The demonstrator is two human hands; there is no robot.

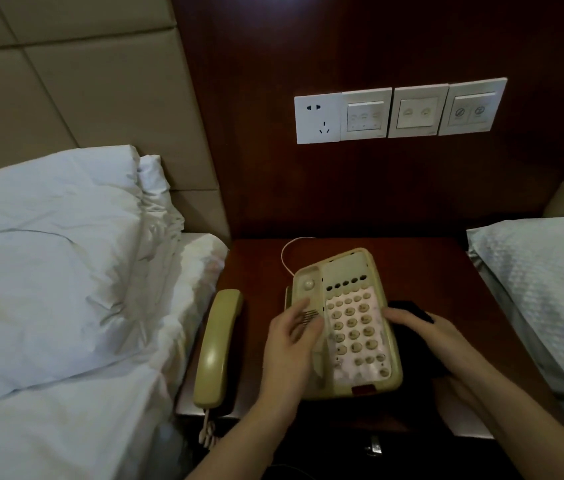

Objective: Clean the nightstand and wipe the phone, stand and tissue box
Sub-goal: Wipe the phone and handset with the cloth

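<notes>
Phone base (349,323) tilted above nightstand (259,265), gripped at its left side by left hand (291,348). Right hand (425,334) presses dark cloth (412,344) to its right edge. Handset (216,348) lies alongside. Keypad markings unreadable.

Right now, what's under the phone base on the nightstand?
A dark cloth shows under the right edge of the phone base, where the right hand rests on it. The left hand holds the base. How far the cloth reaches underneath is hidden by the base.
</notes>
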